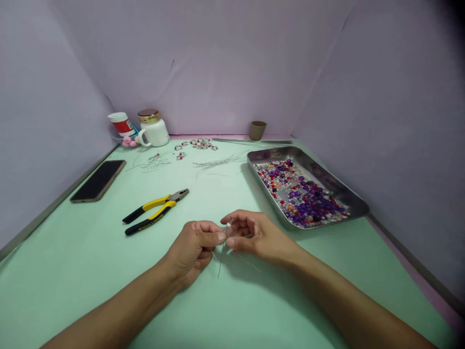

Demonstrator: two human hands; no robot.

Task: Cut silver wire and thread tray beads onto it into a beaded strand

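My left hand [194, 247] and my right hand [254, 235] meet just above the green table [90, 271], fingertips pinched together on a thin wire [220, 261] whose loose ends hang down below them. A small white bead [228, 225] sits on the wire between the fingertips. To the right stands a metal tray [337, 186] filled with purple, red and pearl beads [301, 194]. Yellow-handled pliers [154, 211] lie on the table to the left of my hands.
A dark phone [99, 180] lies at the left edge. At the back stand a white jar with a gold lid [152, 128], a red-and-white container [121, 124] and a small brown cup [257, 130]. Cut wires [218, 162] and finished bead pieces [199, 144] lie nearby. Purple walls enclose the table.
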